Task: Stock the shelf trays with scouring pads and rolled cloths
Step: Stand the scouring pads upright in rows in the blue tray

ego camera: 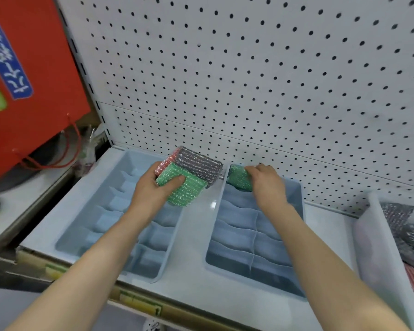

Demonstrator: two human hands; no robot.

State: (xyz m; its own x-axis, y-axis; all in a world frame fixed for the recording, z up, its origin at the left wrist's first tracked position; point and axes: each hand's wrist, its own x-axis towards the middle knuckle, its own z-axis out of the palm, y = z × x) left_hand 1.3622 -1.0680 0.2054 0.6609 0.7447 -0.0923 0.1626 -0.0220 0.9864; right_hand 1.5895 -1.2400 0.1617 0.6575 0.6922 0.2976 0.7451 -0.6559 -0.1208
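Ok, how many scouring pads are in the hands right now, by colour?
Green pads: 2, one in the left hand, one in the right hand
Red pad: 1, left hand
Silver pad: 1, left hand
Total: 4 distinguishable

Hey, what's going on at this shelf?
A person is stocking two blue divided trays. The left hand grips a bundle of scouring pads, green, red and silver, near the left tray's far end. The right hand holds one green pad at the far-left corner of the right tray. More pads lie in a white bin at right.
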